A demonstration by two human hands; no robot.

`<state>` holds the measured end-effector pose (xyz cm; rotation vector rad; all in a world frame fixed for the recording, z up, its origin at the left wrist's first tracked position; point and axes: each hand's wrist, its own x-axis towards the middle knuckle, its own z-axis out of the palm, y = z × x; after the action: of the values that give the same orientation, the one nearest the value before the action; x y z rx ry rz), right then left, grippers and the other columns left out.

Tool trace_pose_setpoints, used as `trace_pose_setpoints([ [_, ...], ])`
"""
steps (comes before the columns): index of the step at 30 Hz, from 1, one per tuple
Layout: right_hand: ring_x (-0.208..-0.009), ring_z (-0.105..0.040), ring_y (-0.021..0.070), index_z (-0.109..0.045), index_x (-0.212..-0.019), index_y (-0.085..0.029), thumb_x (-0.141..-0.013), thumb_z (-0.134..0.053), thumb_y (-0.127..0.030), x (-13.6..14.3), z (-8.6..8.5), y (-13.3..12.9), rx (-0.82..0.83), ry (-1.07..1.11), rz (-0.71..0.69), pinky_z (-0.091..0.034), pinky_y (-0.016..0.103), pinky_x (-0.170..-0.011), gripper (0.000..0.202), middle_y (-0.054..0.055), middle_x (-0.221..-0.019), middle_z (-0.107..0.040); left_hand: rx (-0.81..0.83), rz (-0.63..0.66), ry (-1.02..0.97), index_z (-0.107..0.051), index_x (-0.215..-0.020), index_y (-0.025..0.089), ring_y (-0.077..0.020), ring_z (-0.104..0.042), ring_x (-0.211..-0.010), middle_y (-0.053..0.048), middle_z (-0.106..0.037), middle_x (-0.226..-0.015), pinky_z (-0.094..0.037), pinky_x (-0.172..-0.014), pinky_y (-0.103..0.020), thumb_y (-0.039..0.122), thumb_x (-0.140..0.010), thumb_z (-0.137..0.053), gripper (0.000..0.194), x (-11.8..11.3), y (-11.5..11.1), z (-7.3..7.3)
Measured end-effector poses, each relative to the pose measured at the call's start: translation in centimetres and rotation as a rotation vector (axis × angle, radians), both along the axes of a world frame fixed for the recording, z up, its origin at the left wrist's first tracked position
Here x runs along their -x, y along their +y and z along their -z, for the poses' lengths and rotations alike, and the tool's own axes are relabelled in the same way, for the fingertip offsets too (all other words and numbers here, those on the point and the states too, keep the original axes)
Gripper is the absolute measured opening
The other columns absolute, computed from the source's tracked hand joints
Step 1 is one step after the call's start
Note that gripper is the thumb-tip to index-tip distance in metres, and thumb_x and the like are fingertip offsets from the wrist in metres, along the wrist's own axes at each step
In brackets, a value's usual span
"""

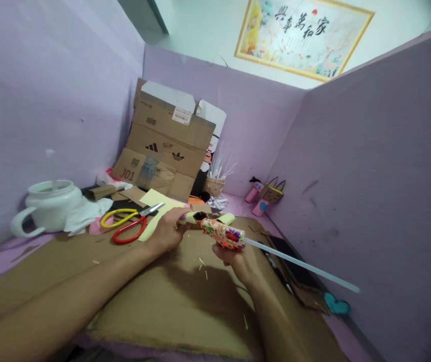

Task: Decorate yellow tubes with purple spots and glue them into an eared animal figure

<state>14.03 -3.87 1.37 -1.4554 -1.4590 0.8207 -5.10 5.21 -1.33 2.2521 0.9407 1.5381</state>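
My right hand (234, 259) is wrapped round the grip of a glue gun (221, 233) covered in a floral pattern, with a red light on its side. A long translucent glue stick (302, 263) juts from its back end toward the right. In my left hand (167, 232) is a small piece covered in pale yellow paper (189, 217), pinched at the fingertips. The gun's nozzle end is close to this piece; whether they touch I cannot tell. Behind the gun shows another pale yellow bit (226, 218).
Scissors (145, 213) with red and yellow handles lie left of my left hand, beside yellow paper (158, 198). A white pot (51, 201) stands farther left. Flattened cardboard (162, 146) leans at the back. Purple walls (369, 151) enclose the cardboard-covered table (143, 306).
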Motion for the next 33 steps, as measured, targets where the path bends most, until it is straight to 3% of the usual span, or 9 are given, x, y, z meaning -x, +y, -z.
trace_pose_setpoints([
  [6, -0.048, -0.045, 0.0126, -0.052, -0.059, -0.019, -0.063, -0.062, -0.039, -0.3, 0.7, 0.2, -0.002, 0.027, -0.028, -0.036, 0.026, -0.048, 0.023, -0.002, -0.05, -0.05, 0.002, -0.017, 0.023, -0.061, -0.106, 0.012, -0.0214, -0.06, -0.097, -0.011, -0.067, -0.104, -0.047, -0.088, -0.035, 0.009, -0.076, -0.06, 0.03, 0.2, -0.1, 0.0],
  [15, -0.049, -0.05, 0.0144, -0.057, -0.059, -0.018, -0.065, -0.063, -0.039, -0.8, 1.9, 0.8, -0.083, -0.003, -0.035, -0.037, 0.025, -0.046, 0.023, 0.001, -0.051, -0.056, -0.119, 0.02, 0.035, -0.062, -0.101, 0.016, -0.0216, -0.062, -0.093, -0.008, -0.068, -0.097, -0.049, -0.083, -0.036, 0.012, -0.077, -0.06, 0.025, 0.2, 0.1, 0.2],
  [23, -0.047, -0.049, 0.0132, -0.056, -0.058, -0.018, -0.064, -0.065, -0.04, -0.2, 1.0, 0.3, -0.062, -0.001, -0.045, -0.037, 0.025, -0.047, 0.024, 0.0, -0.05, -0.055, -0.131, 0.005, 0.059, -0.062, -0.101, 0.014, -0.0218, -0.061, -0.093, -0.01, -0.068, -0.098, -0.048, -0.083, -0.036, 0.012, -0.078, -0.06, 0.023, 0.3, 0.0, 0.1],
  [28, -0.042, -0.042, 0.0111, -0.054, -0.056, -0.019, -0.062, -0.061, -0.043, 0.5, 0.5, 0.4, -0.064, 0.11, 0.017, -0.033, 0.023, -0.041, 0.026, -0.002, -0.043, -0.047, -0.093, -0.01, 0.036, -0.061, -0.103, 0.015, -0.0215, -0.061, -0.095, -0.009, -0.068, -0.101, -0.048, -0.085, -0.036, 0.015, -0.078, -0.06, 0.025, 0.0, 0.1, 0.1],
  [33, -0.044, -0.044, 0.0119, -0.053, -0.054, -0.019, -0.064, -0.062, -0.042, 0.0, 0.3, 0.4, -0.105, 0.1, 0.04, -0.034, 0.023, -0.04, 0.027, -0.001, -0.045, -0.049, -0.096, 0.0, 0.044, -0.061, -0.101, 0.014, -0.0213, -0.062, -0.093, -0.009, -0.068, -0.099, -0.048, -0.085, -0.034, 0.016, -0.08, -0.059, 0.022, 0.0, -0.1, -0.1],
])
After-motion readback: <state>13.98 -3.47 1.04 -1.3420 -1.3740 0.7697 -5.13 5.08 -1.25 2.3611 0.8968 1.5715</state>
